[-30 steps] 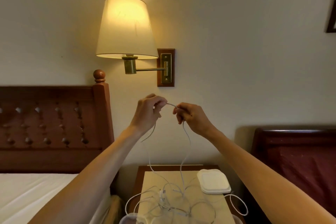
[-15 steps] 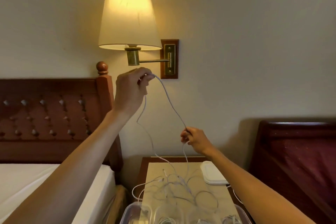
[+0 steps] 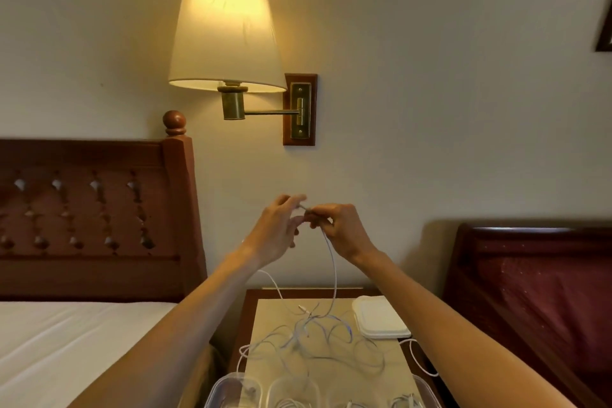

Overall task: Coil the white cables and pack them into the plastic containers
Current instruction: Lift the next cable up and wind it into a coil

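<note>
Both hands meet in front of the wall above the nightstand. My left hand (image 3: 277,228) pinches a white cable (image 3: 332,270) near its top with thumb and fingertips. My right hand (image 3: 337,228) grips the same cable just to the right, fingers curled round it. From the hands the cable hangs in two strands down to a tangle of white cables (image 3: 311,338) on the nightstand. Clear plastic containers (image 3: 231,389) line the bottom edge; some hold coiled cables.
A nightstand (image 3: 390,371) with a tan top stands between two beds. White container lids (image 3: 377,316) are stacked at its back right. A lit wall lamp (image 3: 225,30) hangs above. A wooden headboard (image 3: 99,209) is left, a dark red bed (image 3: 536,291) right.
My left hand had lifted the cable up near the lamp while the right slid down it; now the left hand has come down and both hands meet again on the cable.
</note>
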